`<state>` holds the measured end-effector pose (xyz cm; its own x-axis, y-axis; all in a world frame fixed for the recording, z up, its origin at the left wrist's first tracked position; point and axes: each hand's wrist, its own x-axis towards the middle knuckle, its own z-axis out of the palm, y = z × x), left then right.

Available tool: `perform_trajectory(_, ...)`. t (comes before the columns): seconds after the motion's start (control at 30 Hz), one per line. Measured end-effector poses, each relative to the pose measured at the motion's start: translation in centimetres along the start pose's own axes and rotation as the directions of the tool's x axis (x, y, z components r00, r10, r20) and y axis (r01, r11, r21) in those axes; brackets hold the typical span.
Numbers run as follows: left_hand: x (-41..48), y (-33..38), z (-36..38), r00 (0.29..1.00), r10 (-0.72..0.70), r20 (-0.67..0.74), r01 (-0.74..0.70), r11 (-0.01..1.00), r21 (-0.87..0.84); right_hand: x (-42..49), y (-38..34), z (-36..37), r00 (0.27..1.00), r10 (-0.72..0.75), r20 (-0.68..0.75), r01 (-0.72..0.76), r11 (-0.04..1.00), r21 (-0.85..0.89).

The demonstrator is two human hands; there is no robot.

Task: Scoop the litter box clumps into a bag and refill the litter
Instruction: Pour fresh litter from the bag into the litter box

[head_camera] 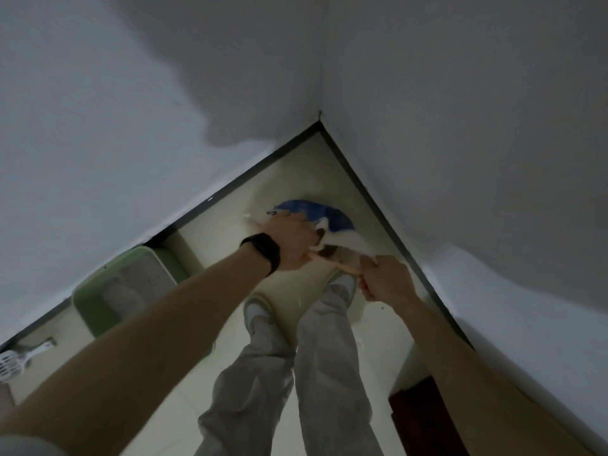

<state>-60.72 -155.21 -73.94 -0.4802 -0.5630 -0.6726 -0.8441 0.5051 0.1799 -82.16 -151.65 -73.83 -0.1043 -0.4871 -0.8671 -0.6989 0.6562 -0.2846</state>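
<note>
a blue and white bag (324, 213) is held by both hands above the floor (230, 209), near its far corner. its top edge is grasped by the curled fingers of the left hand (292, 241) and pinched by those of the right hand (385, 279). the green litter box (98, 301) is set against the left wall, and a white scoop (13, 360) lies beside it

A black fitness band (261, 253) wraps the left wrist; below it, baggy light-grey trousers (329, 357) and pale trainers (255, 312).
</note>
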Motion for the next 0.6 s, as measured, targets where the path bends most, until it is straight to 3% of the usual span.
perform_trajectory(0.13,-6.5,-2.1,-0.8,0.999,-0.049,0.024,0.049,0.999,-0.003,-4.9,-1.6,0.7,0.996,-0.084,-0.009,0.083,0.993,-0.085)
perform_trajectory(0.2,-10.2,-1.5,-2.1,0.987,-0.156,-0.030,0.154,0.987,-0.053,-8.1,-2.9,0.6,0.991,-0.123,-0.048,0.117,0.986,-0.117)
perform_trajectory(0.3,-15.2,1.4,-3.0,0.920,-0.389,-0.052,0.382,0.918,-0.108,-14.0,-5.0,1.4,0.971,-0.237,0.034,0.236,0.927,-0.292)
perform_trajectory(0.37,-18.1,3.8,-2.9,0.896,-0.442,-0.043,0.438,0.896,-0.072,-18.4,-5.7,2.9,0.954,-0.293,0.066,0.298,0.900,-0.318)
perform_trajectory(0.47,-21.9,6.2,-2.5,0.929,-0.366,-0.054,0.357,0.925,-0.130,-23.7,-6.2,4.9,0.921,-0.380,0.082,0.382,0.846,-0.372)
perform_trajectory(0.5,-22.7,7.0,-2.2,0.954,-0.295,-0.059,0.287,0.951,-0.114,-24.6,-6.3,5.4,0.939,-0.335,0.074,0.340,0.874,-0.347)
perform_trajectory(0.6,-25.1,9.5,-1.6,0.989,-0.144,0.041,0.150,0.971,-0.188,-27.0,-4.7,6.2,0.927,-0.362,0.095,0.362,0.808,-0.464)
